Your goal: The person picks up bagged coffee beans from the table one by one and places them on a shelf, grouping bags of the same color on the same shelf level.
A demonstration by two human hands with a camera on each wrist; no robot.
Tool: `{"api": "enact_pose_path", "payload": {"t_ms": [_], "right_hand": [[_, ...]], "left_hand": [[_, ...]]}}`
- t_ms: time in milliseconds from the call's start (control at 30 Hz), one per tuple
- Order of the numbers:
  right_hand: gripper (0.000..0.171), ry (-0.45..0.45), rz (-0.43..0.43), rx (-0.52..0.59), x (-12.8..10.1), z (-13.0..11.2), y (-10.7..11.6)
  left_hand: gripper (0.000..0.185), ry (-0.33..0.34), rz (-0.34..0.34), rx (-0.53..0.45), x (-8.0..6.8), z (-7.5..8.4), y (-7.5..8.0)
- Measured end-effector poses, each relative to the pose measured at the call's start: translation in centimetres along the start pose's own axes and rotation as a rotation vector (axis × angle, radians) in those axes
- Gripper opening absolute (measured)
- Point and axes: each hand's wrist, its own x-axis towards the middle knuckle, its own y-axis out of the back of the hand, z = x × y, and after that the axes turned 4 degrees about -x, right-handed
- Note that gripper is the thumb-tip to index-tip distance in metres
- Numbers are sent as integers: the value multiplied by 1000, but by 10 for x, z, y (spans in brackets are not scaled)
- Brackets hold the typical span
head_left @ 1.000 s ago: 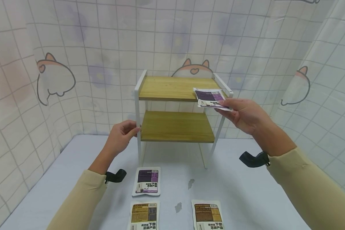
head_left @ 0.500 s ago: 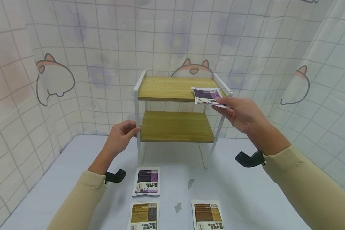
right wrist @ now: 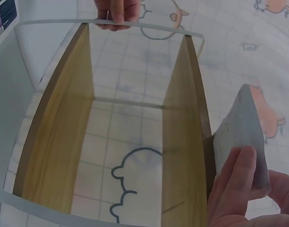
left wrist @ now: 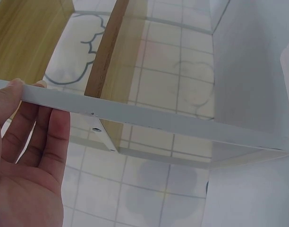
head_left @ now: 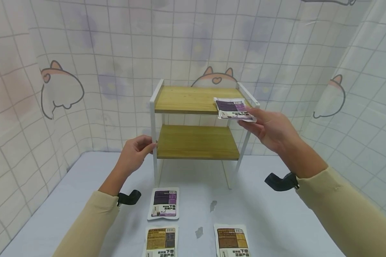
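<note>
A two-tier shelf rack [head_left: 197, 111] with wooden boards and a white frame stands on the table. My left hand [head_left: 137, 151] pinches its front left post, thumb on one side and fingers behind, as the left wrist view [left wrist: 38, 142] also shows. In my right hand [head_left: 273, 128] is a flat white-and-purple packet [head_left: 233, 108], held by its near right corner between thumb and fingers. The packet overlaps the front right edge of the top board [head_left: 186, 98]. Its pale underside [right wrist: 236, 130] faces the right wrist camera, close beside the board. Whether it touches the wood I cannot tell.
A purple packet [head_left: 164, 203] lies before the rack's left post. Nearer the front edge of view are a yellow-brown packet [head_left: 162, 241] and a brown packet [head_left: 232, 240]. Two small grey patches [head_left: 213, 205] mark the white tabletop. A grid-patterned curtain [head_left: 125, 46] surrounds the table.
My right hand has shifted slightly left with the purple packet, bringing it further over the top board's front corner. The left hand stays on the post.
</note>
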Motion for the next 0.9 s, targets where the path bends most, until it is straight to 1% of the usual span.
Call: {"api": "enact_pose_path", "payload": {"t_ms": [133,200,300,400,500,633,800,900], "right_hand": [[86,23,2,-37,-6,2,1],[86,36,3,-42,-9,3,2],[80,56,-6,-17,-12,6,3],[74,67,-20,54,-12,8,2],[71,84,-16,60,-11,10,0],[74,108,-4,18,-12,11,-2],[79,123,-11,9,-12,12,-4],[77,133,-4,-1,-12,15,-5]], "left_hand": [[28,-2,-3,-2,0,2,0],[29,-3,-5,-3,0,3,0],[29,-3,-6,-4,0,3,0],[29,-1,0,-4,0,2,1],[29,-5,3,-8,0,1,1],[29,-10,0,-10,0,0,0],[29,-8,3,-12,0,-1,0],[29,-7,2,-10,1,-2,-1]]}}
